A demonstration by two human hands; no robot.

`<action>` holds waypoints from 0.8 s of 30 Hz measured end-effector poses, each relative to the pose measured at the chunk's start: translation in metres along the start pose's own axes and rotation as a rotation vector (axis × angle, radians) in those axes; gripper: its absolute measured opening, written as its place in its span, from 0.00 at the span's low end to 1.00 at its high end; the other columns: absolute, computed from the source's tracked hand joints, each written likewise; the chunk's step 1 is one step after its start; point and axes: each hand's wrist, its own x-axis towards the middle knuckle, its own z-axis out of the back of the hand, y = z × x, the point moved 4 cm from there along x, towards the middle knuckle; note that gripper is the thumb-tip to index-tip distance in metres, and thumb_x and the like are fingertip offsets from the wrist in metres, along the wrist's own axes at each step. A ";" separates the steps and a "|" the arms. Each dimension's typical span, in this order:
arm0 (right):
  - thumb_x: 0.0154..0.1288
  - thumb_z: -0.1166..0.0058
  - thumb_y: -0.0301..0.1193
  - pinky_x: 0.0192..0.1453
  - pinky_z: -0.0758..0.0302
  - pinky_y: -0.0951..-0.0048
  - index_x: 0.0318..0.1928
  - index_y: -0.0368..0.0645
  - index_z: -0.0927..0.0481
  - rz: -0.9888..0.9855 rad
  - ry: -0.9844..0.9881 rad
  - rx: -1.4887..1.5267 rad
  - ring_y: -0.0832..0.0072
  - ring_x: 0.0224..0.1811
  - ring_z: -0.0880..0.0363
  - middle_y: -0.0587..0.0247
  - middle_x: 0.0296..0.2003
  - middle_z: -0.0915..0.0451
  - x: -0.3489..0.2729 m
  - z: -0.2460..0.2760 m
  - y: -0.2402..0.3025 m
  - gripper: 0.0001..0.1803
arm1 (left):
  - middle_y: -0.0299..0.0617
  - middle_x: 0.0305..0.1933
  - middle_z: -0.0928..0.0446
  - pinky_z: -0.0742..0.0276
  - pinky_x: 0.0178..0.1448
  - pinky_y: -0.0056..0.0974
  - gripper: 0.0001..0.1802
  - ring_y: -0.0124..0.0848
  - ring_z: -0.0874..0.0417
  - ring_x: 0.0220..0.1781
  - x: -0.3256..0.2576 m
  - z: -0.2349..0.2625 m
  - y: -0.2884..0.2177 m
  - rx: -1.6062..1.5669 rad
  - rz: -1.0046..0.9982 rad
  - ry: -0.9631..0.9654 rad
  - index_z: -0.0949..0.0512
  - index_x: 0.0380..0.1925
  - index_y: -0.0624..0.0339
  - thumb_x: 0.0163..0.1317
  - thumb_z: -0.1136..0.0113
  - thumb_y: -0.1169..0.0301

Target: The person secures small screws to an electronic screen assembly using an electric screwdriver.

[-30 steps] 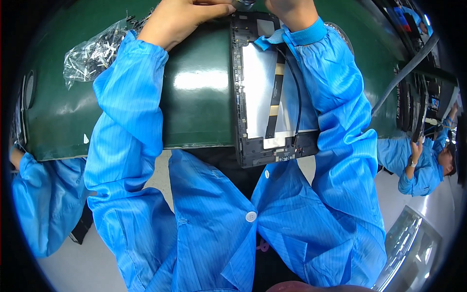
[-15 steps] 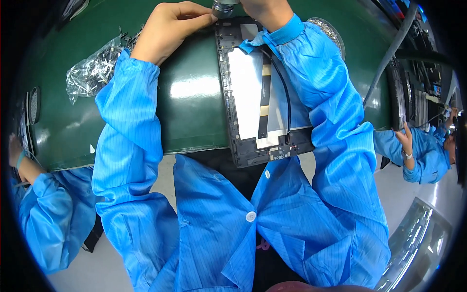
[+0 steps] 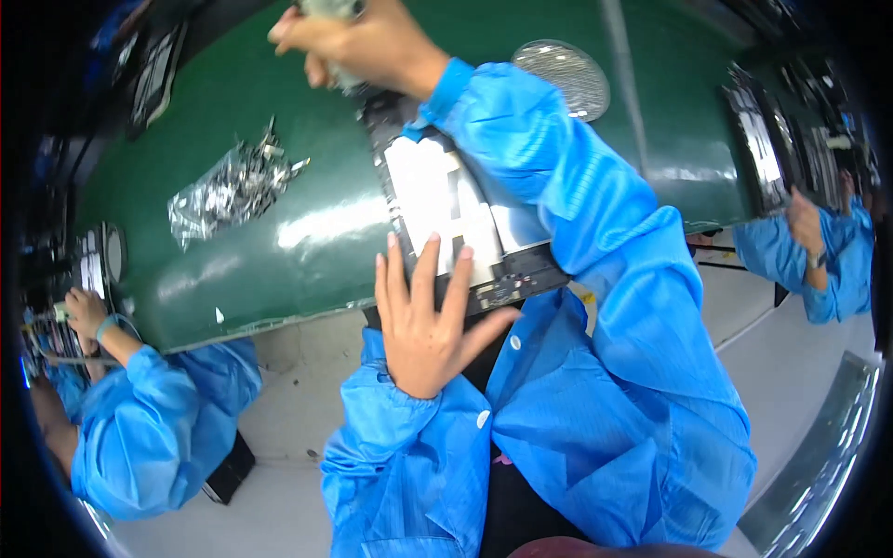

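Observation:
Fingers spread, my left hand (image 3: 423, 321) is open over the near edge of a black-framed display panel (image 3: 379, 130). Its fingertips reach the white sheet (image 3: 419, 186) inside the frame, though contact is hard to make out. At the panel's far end my right hand (image 3: 372, 46) is closed around the pale, thick body of what looks like an electric screwdriver (image 3: 335, 9). Its tip is not clearly visible. My right forearm covers part of the panel's right side. A small circuit board (image 3: 502, 290) sits at the near edge of the frame.
A clear plastic bag of small metal parts (image 3: 233, 191) lies on the green tabletop (image 3: 279, 270) to the left. A round dish (image 3: 563, 79) stands at the far right. People in blue sleeves work on both sides, one at the left (image 3: 158, 418), another at the right (image 3: 800, 251).
My left hand has come back from the far end to the panel's near edge and spread its fingers. My right hand has moved left with the screwdriver. The whole view has shifted.

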 end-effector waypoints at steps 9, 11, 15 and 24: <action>0.59 0.37 0.33 0.27 0.19 0.72 0.34 0.35 0.18 0.124 -0.100 -0.010 0.74 0.21 0.15 0.60 0.24 0.17 -0.014 0.073 0.081 0.12 | 0.63 0.69 0.30 0.28 0.67 0.52 0.35 0.58 0.26 0.67 0.055 -0.002 0.040 0.185 0.003 -0.097 0.25 0.64 0.65 0.60 0.26 0.60; 0.57 0.38 0.33 0.28 0.18 0.71 0.30 0.36 0.18 0.129 -0.179 -0.078 0.73 0.21 0.15 0.58 0.22 0.17 -0.031 0.104 0.096 0.12 | 0.65 0.67 0.29 0.25 0.65 0.52 0.32 0.62 0.24 0.64 0.097 -0.001 0.071 0.184 -0.077 -0.083 0.26 0.63 0.68 0.63 0.28 0.62; 0.54 0.40 0.33 0.29 0.19 0.68 0.25 0.36 0.19 0.177 -0.372 -0.260 0.68 0.18 0.15 0.55 0.17 0.18 -0.065 0.160 0.103 0.11 | 0.63 0.62 0.26 0.23 0.63 0.49 0.29 0.59 0.22 0.61 0.198 -0.019 0.146 0.255 -0.174 -0.062 0.24 0.59 0.71 0.66 0.32 0.59; 0.55 0.39 0.32 0.36 0.22 0.62 0.34 0.37 0.20 0.282 -0.511 -0.442 0.58 0.30 0.16 0.51 0.26 0.18 -0.075 0.188 0.083 0.11 | 0.57 0.59 0.23 0.23 0.61 0.49 0.24 0.56 0.20 0.58 0.354 -0.055 0.275 0.304 -0.122 -0.133 0.22 0.55 0.67 0.69 0.35 0.58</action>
